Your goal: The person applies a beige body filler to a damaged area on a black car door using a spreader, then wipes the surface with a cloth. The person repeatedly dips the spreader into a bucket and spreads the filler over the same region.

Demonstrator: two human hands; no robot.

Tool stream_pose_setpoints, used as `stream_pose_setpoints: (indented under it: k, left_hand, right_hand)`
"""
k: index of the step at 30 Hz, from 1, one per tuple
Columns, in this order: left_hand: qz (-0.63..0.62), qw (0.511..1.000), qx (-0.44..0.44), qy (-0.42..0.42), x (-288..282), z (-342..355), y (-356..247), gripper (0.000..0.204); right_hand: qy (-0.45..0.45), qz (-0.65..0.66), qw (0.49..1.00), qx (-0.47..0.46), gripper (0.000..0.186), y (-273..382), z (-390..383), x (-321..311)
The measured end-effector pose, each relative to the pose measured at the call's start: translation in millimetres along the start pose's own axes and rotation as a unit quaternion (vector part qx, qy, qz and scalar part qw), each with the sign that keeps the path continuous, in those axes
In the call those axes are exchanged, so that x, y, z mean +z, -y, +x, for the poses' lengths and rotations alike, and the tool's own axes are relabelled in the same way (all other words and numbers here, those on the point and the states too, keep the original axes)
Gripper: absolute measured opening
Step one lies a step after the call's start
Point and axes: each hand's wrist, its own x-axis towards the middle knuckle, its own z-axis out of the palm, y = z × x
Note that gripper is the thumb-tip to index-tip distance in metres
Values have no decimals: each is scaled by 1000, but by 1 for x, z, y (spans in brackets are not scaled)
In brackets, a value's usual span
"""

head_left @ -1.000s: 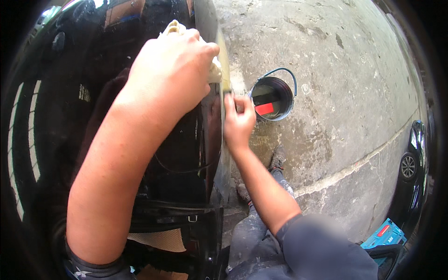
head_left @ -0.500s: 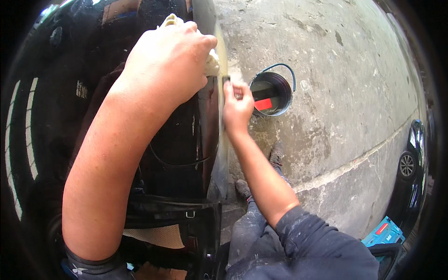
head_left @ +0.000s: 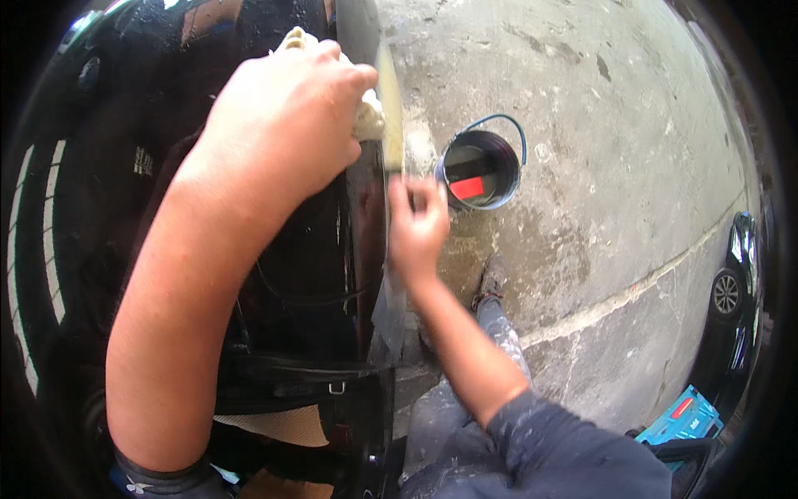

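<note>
1. Panel edge (head_left: 384, 208): dark vehicle body panel, its edge running from 12 o'clock down to centre. A yellowish band coats the upper stretch at 12 o'clock; the lower stretch looks bare and dark. Judged: part covered, the lower run left.
2. Right hand (head_left: 418, 224): at centre, fingers pressed together on the edge just below the yellowish band; whether they pinch a small tool cannot be told.
3. Left hand (head_left: 287, 116): at 11 o'clock, fingers clamped round a pale cloth (head_left: 368, 116), held against the panel.
4. Bucket (head_left: 480, 166): dark, blue handle, red item inside; on the concrete floor (head_left: 598, 125) at 1 o'clock, near the right hand.
5. Blue case (head_left: 682, 416): 4 o'clock, well apart.
</note>
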Motion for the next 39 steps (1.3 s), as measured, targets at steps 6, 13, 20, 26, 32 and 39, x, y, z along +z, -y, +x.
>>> stream_pose_setpoints:
  k: [6, 13, 20, 26, 32, 39]
  left_hand:
    - [-2, 1000, 8, 6, 0, 0, 3, 50]
    - [-7, 1000, 3, -13, 2, -5, 2, 47]
    - [-14, 1000, -6, 14, -2, -4, 1, 48]
    - [-14, 999, 6, -30, -6, 0, -3, 42]
    - [2, 1000, -9, 7, -8, 0, -2, 53]
    - [7, 999, -23, 49, -17, 0, -8, 52]
  right_hand:
    - [-13, -5, 999, -45, 23, 1, 21, 13]
    - [-13, -8, 999, -31, 21, 3, 11, 12]
    - [-15, 16, 1000, 1, 27, -5, 60, 38]
    - [0, 32, 996, -87, 16, 8, -28, -8]
    - [-5, 21, 999, 31, 22, -7, 15, 12]
    - [-7, -1, 998, -65, 14, 16, -62, -28]
